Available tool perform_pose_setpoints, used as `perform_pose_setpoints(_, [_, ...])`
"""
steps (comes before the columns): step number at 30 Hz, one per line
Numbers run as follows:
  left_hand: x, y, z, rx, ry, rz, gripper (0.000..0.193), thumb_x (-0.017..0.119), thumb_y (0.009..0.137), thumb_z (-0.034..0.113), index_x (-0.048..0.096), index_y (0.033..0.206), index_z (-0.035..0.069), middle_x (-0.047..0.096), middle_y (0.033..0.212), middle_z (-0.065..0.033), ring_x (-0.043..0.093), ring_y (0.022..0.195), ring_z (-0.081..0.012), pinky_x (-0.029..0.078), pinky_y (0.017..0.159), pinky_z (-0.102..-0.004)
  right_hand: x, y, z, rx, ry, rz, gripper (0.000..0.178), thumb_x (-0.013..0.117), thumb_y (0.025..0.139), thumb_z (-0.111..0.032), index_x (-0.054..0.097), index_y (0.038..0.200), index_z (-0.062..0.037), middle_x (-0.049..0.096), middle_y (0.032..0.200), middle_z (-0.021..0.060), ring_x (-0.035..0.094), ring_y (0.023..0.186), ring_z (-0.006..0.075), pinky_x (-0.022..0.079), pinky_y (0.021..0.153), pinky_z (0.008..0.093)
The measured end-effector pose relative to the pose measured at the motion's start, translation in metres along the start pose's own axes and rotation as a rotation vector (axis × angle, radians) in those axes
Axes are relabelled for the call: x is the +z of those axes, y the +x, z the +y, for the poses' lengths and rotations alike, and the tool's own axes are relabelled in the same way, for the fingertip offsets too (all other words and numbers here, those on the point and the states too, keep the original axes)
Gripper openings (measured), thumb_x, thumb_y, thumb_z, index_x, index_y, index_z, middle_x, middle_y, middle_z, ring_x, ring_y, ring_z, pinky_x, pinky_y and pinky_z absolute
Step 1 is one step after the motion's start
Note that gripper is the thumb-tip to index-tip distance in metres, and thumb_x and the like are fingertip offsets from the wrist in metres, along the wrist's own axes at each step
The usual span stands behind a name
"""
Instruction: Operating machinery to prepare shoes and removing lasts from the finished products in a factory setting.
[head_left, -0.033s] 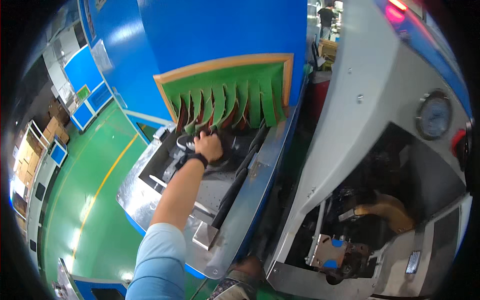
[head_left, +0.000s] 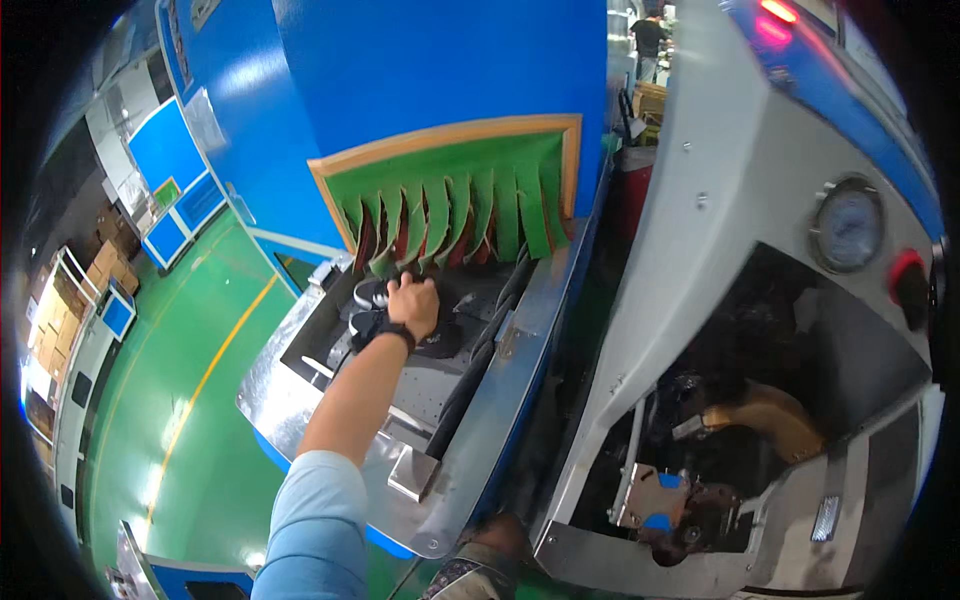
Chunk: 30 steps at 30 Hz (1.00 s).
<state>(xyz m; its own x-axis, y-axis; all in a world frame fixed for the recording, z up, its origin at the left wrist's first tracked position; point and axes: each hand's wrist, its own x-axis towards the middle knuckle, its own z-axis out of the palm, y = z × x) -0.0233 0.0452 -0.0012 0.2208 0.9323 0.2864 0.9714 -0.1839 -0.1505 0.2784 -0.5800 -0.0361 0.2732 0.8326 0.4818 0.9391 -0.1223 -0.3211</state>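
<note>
My left hand (head_left: pixel 413 305), with a black band at the wrist, reaches over the conveyor bed. Its fingers are curled down and closed on a dark shoe (head_left: pixel 438 338), mostly hidden under the palm. Just left of the fingers lies a black shoe with a white sole edge (head_left: pixel 371 292). Another pale-edged shoe (head_left: pixel 360 325) shows beside the wristband. Beyond the knuckles hang the slit green curtain strips (head_left: pixel 440 215) of a machine opening. My right hand is out of view.
The conveyor's metal rim (head_left: pixel 275 375) surrounds the bed, with a black twisted cable (head_left: pixel 470 375) along its right. A grey machine (head_left: pixel 640 270) with a round gauge (head_left: pixel 848 226) stands at right. The blue cabinet (head_left: pixel 450 60) rises ahead; a green floor (head_left: pixel 190 400) lies left.
My left hand has drawn slightly back from the curtain strips, toward me. More of the pale-edged shoe by the wristband now shows. The whole view has shifted a little.
</note>
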Motion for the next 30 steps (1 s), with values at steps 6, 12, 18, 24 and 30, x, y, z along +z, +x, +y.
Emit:
perform_pose_setpoints(6, [-0.096,-0.082,-0.046,0.192,-0.137,0.164,0.029,0.070,0.066,0.006,0.069,0.094,0.010,0.071,0.093,-0.0106,0.060,0.107,-0.0329,0.040,0.090,-0.0484,-0.016,-0.019,-0.015,0.091,0.042,-0.096,0.017,0.065,0.095,-0.022,0.073,0.091,-0.0073,0.061,0.071,0.0119,0.050,0.054,0.0281,0.049,0.054,0.0393])
perform_pose_setpoints(12, [-0.151,-0.199,-0.130,0.572,-0.231,-0.084,0.035,0.067,0.067,-0.001,0.072,0.098,0.014,0.072,0.101,-0.0054,0.056,0.118,-0.0307,0.042,0.095,-0.0443,-0.018,-0.050,0.001,0.220,0.033,-0.255,0.012,0.066,0.093,-0.017,0.071,0.093,-0.0059,0.067,0.080,0.0127,0.062,0.072,0.0327,0.051,0.067,0.0418])
perform_pose_setpoints(18, [-0.166,-0.231,-0.165,0.605,-0.348,-0.499,0.034,0.054,0.071,-0.006,0.071,0.098,0.004,0.070,0.108,-0.0144,0.054,0.122,-0.0409,0.046,0.104,-0.0475,-0.011,-0.050,-0.017,0.282,0.108,-0.267,0.011,0.067,0.087,-0.012,0.072,0.091,-0.0037,0.068,0.086,0.0172,0.064,0.082,0.0397,0.051,0.074,0.0512])
perform_pose_setpoints(24, [-0.213,-0.249,-0.126,0.226,-0.496,-0.453,0.037,0.056,0.088,0.020,0.073,0.118,0.005,0.071,0.116,-0.0211,0.068,0.109,-0.0374,0.054,0.095,-0.0438,-0.009,-0.080,-0.007,0.190,0.134,-0.202,0.012,0.065,0.088,-0.011,0.071,0.093,-0.0025,0.068,0.088,0.0161,0.063,0.083,0.0383,0.051,0.078,0.0487])
perform_pose_setpoints(30, [-0.195,-0.294,-0.081,-0.129,-0.345,-0.409,0.072,0.060,0.088,0.069,0.065,0.135,0.015,0.067,0.113,-0.0299,0.068,0.104,-0.0442,0.055,0.090,-0.0496,-0.003,-0.078,-0.001,0.242,0.117,-0.227,0.013,0.067,0.086,-0.009,0.072,0.096,-0.0022,0.068,0.086,0.0177,0.063,0.084,0.0399,0.051,0.080,0.0497])
